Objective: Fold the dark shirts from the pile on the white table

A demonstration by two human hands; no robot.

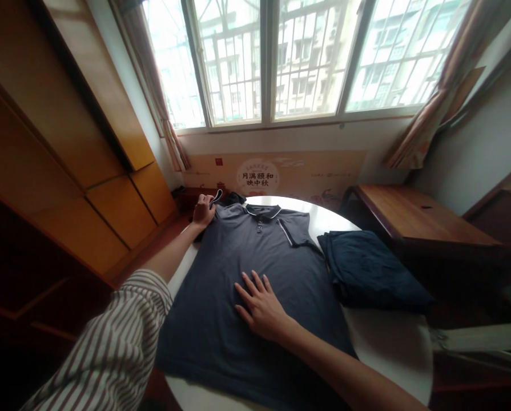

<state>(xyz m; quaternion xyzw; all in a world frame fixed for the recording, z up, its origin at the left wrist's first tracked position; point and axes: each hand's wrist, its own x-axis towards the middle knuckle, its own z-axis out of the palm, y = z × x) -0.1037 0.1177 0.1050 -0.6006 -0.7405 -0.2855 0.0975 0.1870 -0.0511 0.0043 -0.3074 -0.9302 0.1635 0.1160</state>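
Observation:
A dark grey polo shirt [242, 291] lies spread out on a round white table [387, 337], its collar and placket toward the window. My left hand [204, 210], from a striped sleeve [118, 337], pinches the shirt's white-trimmed sleeve edge [215, 198] at the far left and lifts it slightly. My right hand [260, 305] rests flat on the shirt's middle with its fingers spread. Beside the shirt, on the right, lies a folded navy garment [370, 269], which neither hand touches.
A wooden side table [422, 214] stands to the right, and wooden wardrobe doors [79, 165] run along the left. A printed poster [272, 174] lies against the wall below a barred window [272, 63].

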